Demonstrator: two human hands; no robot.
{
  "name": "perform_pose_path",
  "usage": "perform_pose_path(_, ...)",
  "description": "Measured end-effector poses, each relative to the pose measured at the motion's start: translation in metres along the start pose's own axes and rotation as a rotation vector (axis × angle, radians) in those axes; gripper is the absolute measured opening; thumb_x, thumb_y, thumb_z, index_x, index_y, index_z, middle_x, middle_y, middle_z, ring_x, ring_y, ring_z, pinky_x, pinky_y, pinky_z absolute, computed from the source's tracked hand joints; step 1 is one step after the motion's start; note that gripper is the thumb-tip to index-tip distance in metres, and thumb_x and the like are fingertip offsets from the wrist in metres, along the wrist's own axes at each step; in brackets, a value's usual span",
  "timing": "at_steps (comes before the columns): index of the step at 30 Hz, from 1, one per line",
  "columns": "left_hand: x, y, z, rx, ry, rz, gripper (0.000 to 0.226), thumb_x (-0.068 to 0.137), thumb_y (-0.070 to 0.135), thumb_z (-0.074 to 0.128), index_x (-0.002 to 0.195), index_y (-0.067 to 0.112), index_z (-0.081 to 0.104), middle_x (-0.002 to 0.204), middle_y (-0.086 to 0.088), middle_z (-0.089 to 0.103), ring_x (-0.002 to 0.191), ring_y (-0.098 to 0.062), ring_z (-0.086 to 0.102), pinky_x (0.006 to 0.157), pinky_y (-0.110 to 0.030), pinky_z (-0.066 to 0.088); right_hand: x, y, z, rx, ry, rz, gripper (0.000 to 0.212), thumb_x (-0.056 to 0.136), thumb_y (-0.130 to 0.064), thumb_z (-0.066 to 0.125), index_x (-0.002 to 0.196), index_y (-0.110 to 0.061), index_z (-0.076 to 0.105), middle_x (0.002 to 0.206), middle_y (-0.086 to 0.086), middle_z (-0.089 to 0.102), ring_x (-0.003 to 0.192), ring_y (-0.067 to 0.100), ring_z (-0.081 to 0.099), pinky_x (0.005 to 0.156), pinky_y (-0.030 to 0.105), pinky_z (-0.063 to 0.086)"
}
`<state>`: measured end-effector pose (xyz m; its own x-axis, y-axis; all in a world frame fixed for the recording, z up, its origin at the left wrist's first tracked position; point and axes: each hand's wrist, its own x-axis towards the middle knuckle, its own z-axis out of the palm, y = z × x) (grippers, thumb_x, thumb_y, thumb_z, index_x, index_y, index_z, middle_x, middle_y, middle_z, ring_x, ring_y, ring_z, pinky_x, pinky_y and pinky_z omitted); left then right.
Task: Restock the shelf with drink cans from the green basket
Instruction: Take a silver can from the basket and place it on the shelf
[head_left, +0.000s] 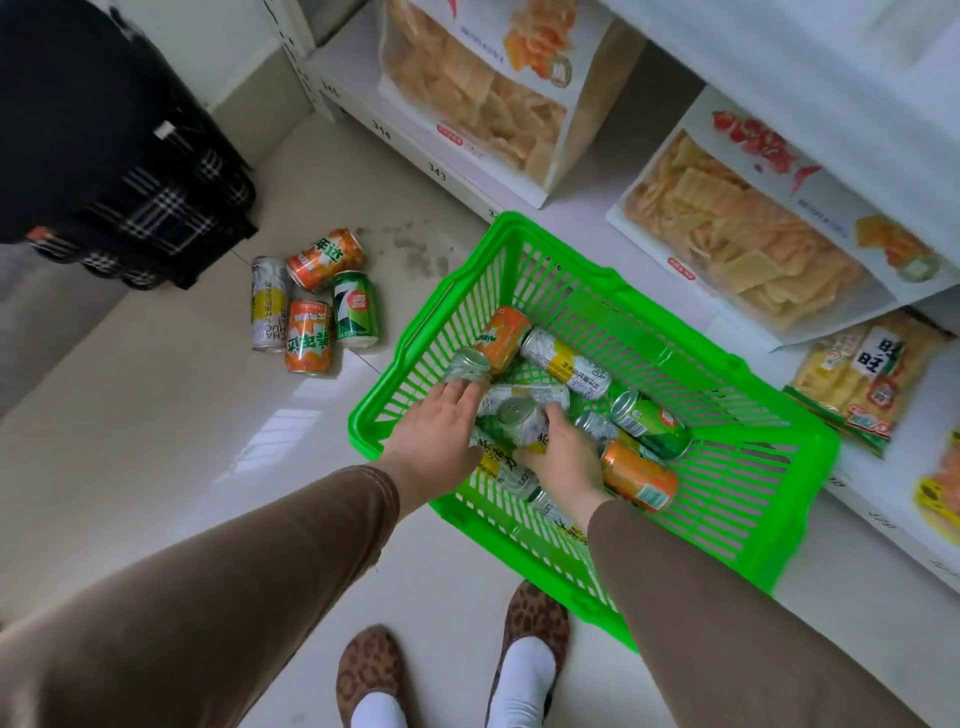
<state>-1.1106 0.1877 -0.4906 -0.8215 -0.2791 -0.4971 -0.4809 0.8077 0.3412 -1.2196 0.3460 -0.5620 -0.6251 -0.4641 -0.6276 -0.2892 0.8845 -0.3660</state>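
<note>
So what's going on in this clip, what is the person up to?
A person bends over a green basket on the floor, both hands among the drink cans inside. The right hand grips a silver can; the left hand rests on the cans beside it. Four cans lie on the floor to the left. The shelf holds only snack bags.

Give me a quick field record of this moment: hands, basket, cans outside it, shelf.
left hand: inside the green plastic basket, fingers on a silver can
right hand: gripping a silver-and-yellow drink can
basket contents: orange, green and silver cans lying loose
cans on floor: four, lying left of the basket; two orange, one green, one silver
white shelf: snack bags only, no cans visible
</note>
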Motion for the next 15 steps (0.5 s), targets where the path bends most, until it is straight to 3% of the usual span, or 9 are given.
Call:
perform_pose_path(2,-0.017,0.01,-0.019,-0.033,0.005,-0.017,0.083,0.088,0.038,0.063,0.153,0.016,0.016,0.151,-0.008,0.033,0.138,-0.028,0.031,0.115,-0.041,0.032,-0.026,-0.012,-0.022,0.155,0.061,0.034,0.058,0.079,-0.049,0.08,0.119,-0.029,0.044,0.107,-0.003,0.068,0.098,0.024,0.066,0.073,0.036,0.056)
perform_pose_path(7,-0.082,0.054,-0.117,-0.11,0.026,-0.038,0.089,0.085,0.039,0.067,0.154,0.018,0.015,0.15,-0.006,0.032,0.138,-0.027,0.032,0.114,-0.039,0.032,-0.115,-0.072,-0.127,0.37,0.217,0.007,0.078,0.065,-0.065,0.076,0.131,-0.041,0.042,0.13,-0.005,0.064,0.118,0.019,0.061,0.085,0.029,0.044)
perform_pose_path(11,-0.141,0.093,-0.232,-0.128,0.112,0.049,0.092,0.083,0.038,0.069,0.155,0.016,0.016,0.151,-0.008,0.032,0.138,-0.029,0.033,0.113,-0.041,0.031,-0.193,-0.143,-0.243,0.407,0.304,-0.104,0.062,0.064,-0.059,0.079,0.115,-0.038,0.051,0.107,-0.014,0.069,0.1,0.013,0.066,0.08,0.032,0.051)
perform_pose_path(15,-0.197,0.127,-0.358,-0.144,0.296,0.152,0.094,0.079,0.041,0.072,0.154,0.014,0.021,0.149,-0.007,0.035,0.134,-0.029,0.036,0.11,-0.041,0.034,-0.277,-0.225,-0.354,0.46,0.442,-0.209,0.052,0.064,-0.059,0.077,0.102,-0.037,0.049,0.094,-0.02,0.067,0.089,0.006,0.064,0.078,0.033,0.051)
